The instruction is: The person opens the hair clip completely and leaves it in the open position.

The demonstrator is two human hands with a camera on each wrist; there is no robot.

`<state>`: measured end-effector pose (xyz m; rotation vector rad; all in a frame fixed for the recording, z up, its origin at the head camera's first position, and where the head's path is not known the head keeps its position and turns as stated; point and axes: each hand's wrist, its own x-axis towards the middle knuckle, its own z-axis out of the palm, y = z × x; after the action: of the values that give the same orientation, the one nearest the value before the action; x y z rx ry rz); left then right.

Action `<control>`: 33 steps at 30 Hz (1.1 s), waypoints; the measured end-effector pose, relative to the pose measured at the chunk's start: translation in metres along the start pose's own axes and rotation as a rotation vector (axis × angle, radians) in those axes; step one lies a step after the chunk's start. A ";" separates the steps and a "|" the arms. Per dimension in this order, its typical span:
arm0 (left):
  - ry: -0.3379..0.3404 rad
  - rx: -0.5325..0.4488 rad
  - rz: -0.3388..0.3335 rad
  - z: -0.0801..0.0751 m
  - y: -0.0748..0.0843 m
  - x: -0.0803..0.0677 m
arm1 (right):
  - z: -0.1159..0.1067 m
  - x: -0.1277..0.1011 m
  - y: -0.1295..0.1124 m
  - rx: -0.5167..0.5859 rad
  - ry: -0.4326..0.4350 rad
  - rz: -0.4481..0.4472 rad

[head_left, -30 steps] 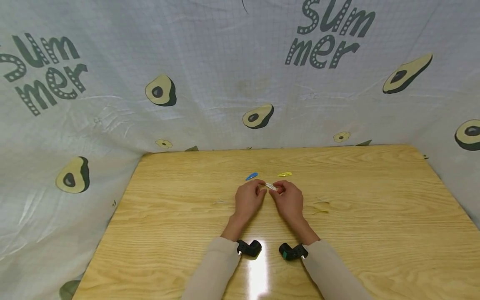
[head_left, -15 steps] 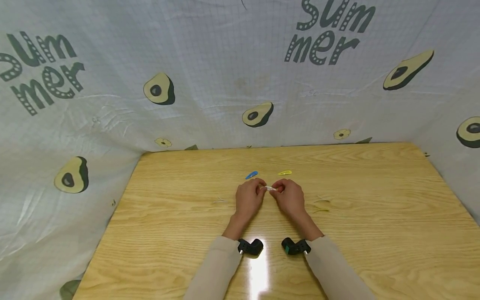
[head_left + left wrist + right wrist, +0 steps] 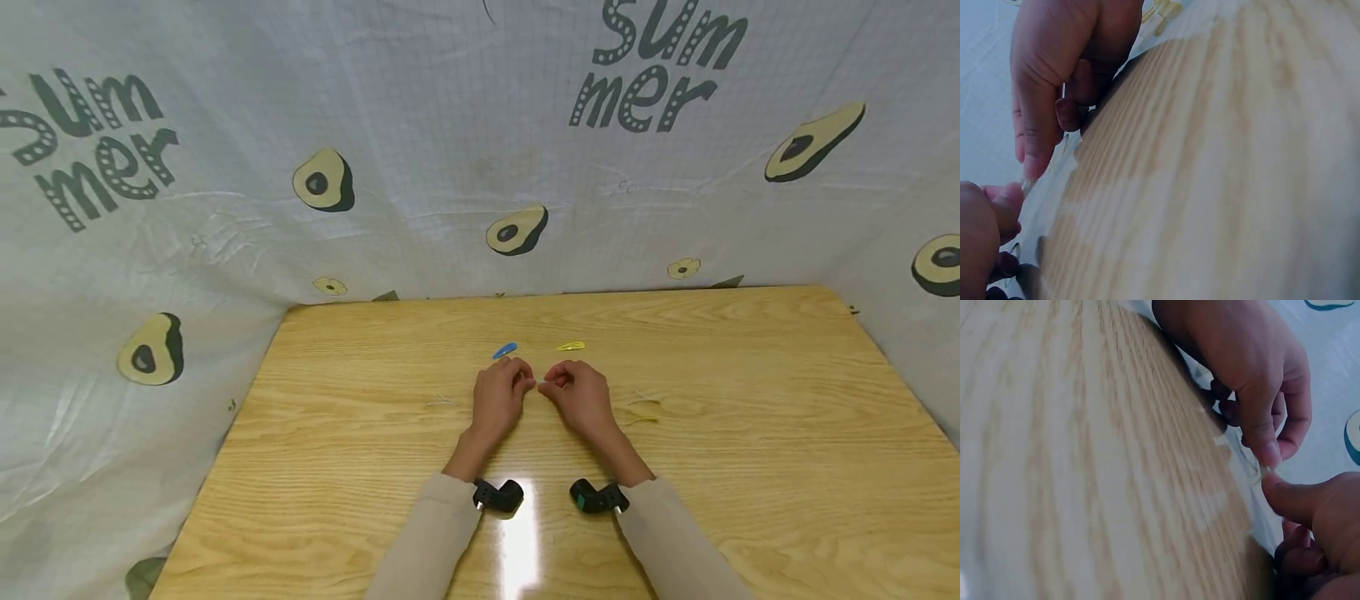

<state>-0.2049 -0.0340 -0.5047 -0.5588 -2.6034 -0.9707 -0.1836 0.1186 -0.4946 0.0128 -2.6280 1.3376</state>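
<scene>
Between my two hands is a small white snap hair clip [image 3: 541,382], mostly covered by fingertips, with only a sliver showing. My left hand [image 3: 498,398] pinches its left end between thumb and fingers. Its other end is pinched by my right hand [image 3: 581,400]. In the left wrist view a pale bit of the clip [image 3: 1026,185] shows where the fingertips nearly meet. Just beyond the left hand lies a blue snap hair clip [image 3: 505,350]; a yellow snap hair clip [image 3: 572,346] lies past the right hand.
On the wooden table [image 3: 337,467], a thin white strip [image 3: 441,402] lies left of the hands. Thin yellowish strips [image 3: 642,418] lie to the right. A printed cloth [image 3: 420,150] hangs behind the table and along its sides.
The white clip has turned from showing its face to a thin sliver between the fingertips. The hands have drawn slightly nearer the body; the blue and yellow clips lie as before.
</scene>
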 end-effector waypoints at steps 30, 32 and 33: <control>0.044 -0.551 -0.134 -0.027 0.031 -0.058 | -0.011 -0.054 0.005 0.300 -0.152 0.006; 0.053 -0.559 -0.125 -0.034 0.037 -0.059 | -0.011 -0.056 0.005 0.311 -0.148 0.014; 0.054 -0.557 -0.119 -0.038 0.041 -0.060 | -0.011 -0.057 0.005 0.315 -0.145 0.017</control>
<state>-0.1283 -0.0459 -0.4791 -0.4933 -2.3244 -1.7418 -0.1260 0.1259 -0.5027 0.1372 -2.5030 1.8053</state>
